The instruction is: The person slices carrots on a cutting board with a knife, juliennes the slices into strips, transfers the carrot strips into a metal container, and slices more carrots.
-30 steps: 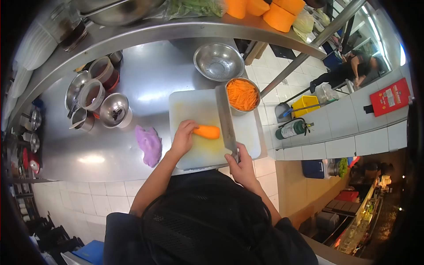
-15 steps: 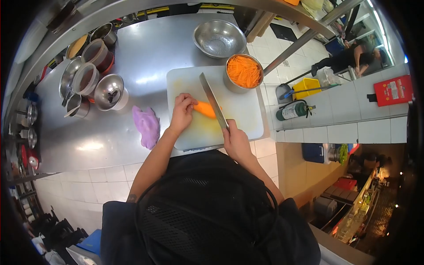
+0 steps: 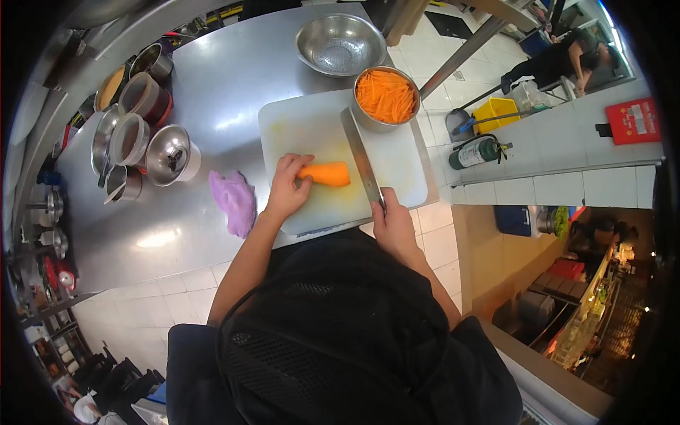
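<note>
A peeled carrot piece [image 3: 327,174] lies on the white cutting board [image 3: 283,120], its right end cut flat. My left hand [image 3: 288,185] grips the carrot's left end with fingers and thumb. In my right hand [image 3: 394,221] is the handle of a large knife [image 3: 361,152]; the blade points away from me, just right of the carrot and apart from it. Beyond the board's far right part stands a metal container of carrot strips [image 3: 386,98]. A purple cloth [image 3: 234,203] lies left of the board.
An empty metal bowl [image 3: 340,44] sits behind the board. Several bowls and tubs, one a small metal bowl [image 3: 168,154], stand at the left of the steel table [image 3: 156,237]. A person [image 3: 559,64] is bent over in the back right, near a yellow bucket [image 3: 495,113].
The knife moved from over the carrot to its right, and its blade is now clear of it. The carrot lies more level, still in my left hand. The view has shifted.
</note>
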`<state>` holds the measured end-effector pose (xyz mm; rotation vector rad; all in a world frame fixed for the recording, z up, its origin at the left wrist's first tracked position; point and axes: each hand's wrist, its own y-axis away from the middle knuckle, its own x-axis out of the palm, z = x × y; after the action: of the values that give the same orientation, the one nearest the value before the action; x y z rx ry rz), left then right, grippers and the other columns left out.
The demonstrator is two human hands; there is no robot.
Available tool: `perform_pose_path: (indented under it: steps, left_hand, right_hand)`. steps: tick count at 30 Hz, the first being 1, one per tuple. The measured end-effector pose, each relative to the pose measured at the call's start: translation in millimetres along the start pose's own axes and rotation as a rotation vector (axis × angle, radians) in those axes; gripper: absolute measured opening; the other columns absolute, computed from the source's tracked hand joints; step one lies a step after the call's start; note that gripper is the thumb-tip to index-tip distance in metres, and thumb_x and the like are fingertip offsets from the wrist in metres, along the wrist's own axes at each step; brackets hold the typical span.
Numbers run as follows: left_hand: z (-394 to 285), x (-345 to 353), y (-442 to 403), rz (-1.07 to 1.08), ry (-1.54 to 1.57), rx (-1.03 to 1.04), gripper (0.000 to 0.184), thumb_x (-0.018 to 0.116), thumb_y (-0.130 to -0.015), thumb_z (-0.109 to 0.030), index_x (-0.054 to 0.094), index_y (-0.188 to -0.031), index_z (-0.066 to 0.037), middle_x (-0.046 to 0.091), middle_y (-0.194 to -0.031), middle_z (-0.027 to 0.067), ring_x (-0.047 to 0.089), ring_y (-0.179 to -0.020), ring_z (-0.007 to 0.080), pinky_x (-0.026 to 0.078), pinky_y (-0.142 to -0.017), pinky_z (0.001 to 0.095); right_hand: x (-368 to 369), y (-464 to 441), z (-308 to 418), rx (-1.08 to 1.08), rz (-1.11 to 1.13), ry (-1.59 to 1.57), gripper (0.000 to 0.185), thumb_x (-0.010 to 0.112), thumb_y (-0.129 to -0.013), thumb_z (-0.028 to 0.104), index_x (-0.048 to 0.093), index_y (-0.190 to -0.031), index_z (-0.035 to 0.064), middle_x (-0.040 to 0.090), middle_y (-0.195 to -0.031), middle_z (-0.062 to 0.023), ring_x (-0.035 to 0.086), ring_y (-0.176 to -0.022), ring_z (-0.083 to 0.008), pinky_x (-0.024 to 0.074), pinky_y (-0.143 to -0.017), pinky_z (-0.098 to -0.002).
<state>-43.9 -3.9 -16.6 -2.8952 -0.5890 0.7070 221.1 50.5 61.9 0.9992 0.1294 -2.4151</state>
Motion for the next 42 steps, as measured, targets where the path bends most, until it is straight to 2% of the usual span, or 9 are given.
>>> perform_pose_path:
  steps: [4, 9, 12, 19, 21, 25, 27, 33, 42]
  left_hand:
    - [-5, -4, 10, 0.059, -0.096, 0.056, 0.034, 0.067, -0.080, 0.001, 0.064, -0.113, -0.005, 0.062, -0.127, 0.0152, 0.058, -0.117, 0.0382, 0.047, -0.106, 0.0443]
    - [-15, -9, 19, 0.189, -0.416, 0.334, 0.039, 0.065, -0.078, 0.008, 0.062, -0.115, -0.004, 0.065, -0.134, 0.0127, 0.057, -0.133, 0.0367, 0.044, -0.111, 0.0488]
    - [-18, -11, 39, 0.105, -0.456, 0.325, 0.032, 0.066, -0.084, 0.005, 0.065, -0.114, -0.004, 0.067, -0.130, 0.0093, 0.057, -0.132, 0.0331, 0.042, -0.113, 0.0498]
    - [-8, 0, 49, -0.008, -0.342, 0.280, 0.031, 0.071, -0.090, -0.004, 0.070, -0.121, -0.007, 0.067, -0.128, 0.0094, 0.059, -0.123, 0.0338, 0.043, -0.108, 0.0484]
    - [-9, 7, 47, -0.073, -0.339, 0.245, 0.028, 0.073, -0.090, -0.006, 0.070, -0.118, -0.008, 0.067, -0.124, 0.0092, 0.059, -0.121, 0.0342, 0.044, -0.105, 0.0472]
    - [-9, 13, 45, -0.119, -0.319, 0.225, 0.026, 0.074, -0.090, -0.007, 0.070, -0.115, -0.008, 0.067, -0.122, 0.0087, 0.059, -0.121, 0.0333, 0.045, -0.104, 0.0454]
    - [-10, 14, 45, -0.123, -0.337, 0.240, 0.024, 0.075, -0.089, -0.007, 0.070, -0.113, -0.008, 0.066, -0.120, 0.0084, 0.059, -0.120, 0.0326, 0.045, -0.103, 0.0445]
    - [-11, 14, 44, -0.126, -0.353, 0.244, 0.024, 0.076, -0.089, -0.007, 0.071, -0.112, -0.008, 0.066, -0.119, 0.0073, 0.059, -0.117, 0.0319, 0.045, -0.102, 0.0446]
    - [-8, 15, 44, -0.111, -0.344, 0.229, 0.023, 0.075, -0.090, -0.008, 0.071, -0.113, -0.009, 0.066, -0.120, 0.0072, 0.059, -0.118, 0.0326, 0.045, -0.102, 0.0448]
  right_hand:
    - [3, 8, -8, 0.064, 0.002, -0.026, 0.029, 0.059, -0.104, 0.016, 0.053, -0.130, 0.0044, 0.066, -0.078, -0.0297, 0.065, -0.078, -0.0537, 0.0475, -0.069, -0.0614]
    - [2, 7, 0, 0.079, 0.041, -0.047, 0.030, 0.060, -0.103, 0.016, 0.054, -0.131, 0.0041, 0.066, -0.079, -0.0300, 0.065, -0.079, -0.0538, 0.0475, -0.070, -0.0612]
    - [2, 5, 1, 0.054, 0.036, -0.029, 0.031, 0.061, -0.103, 0.017, 0.054, -0.130, 0.0040, 0.066, -0.078, -0.0291, 0.065, -0.078, -0.0532, 0.0483, -0.069, -0.0603]
    - [5, 9, 8, 0.052, 0.098, 0.003, 0.030, 0.062, -0.103, 0.020, 0.056, -0.128, 0.0053, 0.067, -0.075, -0.0268, 0.067, -0.075, -0.0506, 0.0498, -0.068, -0.0590]
    - [8, 11, 6, 0.028, 0.090, 0.001, 0.029, 0.063, -0.104, 0.020, 0.055, -0.129, 0.0054, 0.067, -0.078, -0.0241, 0.066, -0.074, -0.0472, 0.0494, -0.065, -0.0512]
    - [6, 18, 14, 0.013, 0.128, 0.008, 0.030, 0.061, -0.105, 0.020, 0.053, -0.131, 0.0064, 0.068, -0.081, -0.0249, 0.068, -0.077, -0.0487, 0.0498, -0.066, -0.0540]
    - [5, 21, 20, -0.009, 0.175, 0.088, 0.025, 0.057, -0.106, 0.018, 0.051, -0.127, 0.0074, 0.068, -0.077, -0.0266, 0.067, -0.075, -0.0511, 0.0500, -0.068, -0.0611]
    - [4, 28, 36, 0.033, 0.280, 0.191, 0.022, 0.055, -0.105, 0.016, 0.049, -0.123, 0.0064, 0.069, -0.080, -0.0260, 0.067, -0.073, -0.0503, 0.0504, -0.067, -0.0614]
    - [16, 34, 40, -0.086, 0.151, 0.166, 0.028, 0.059, -0.102, 0.013, 0.050, -0.128, 0.0067, 0.068, -0.073, -0.0248, 0.067, -0.070, -0.0489, 0.0509, -0.063, -0.0599]
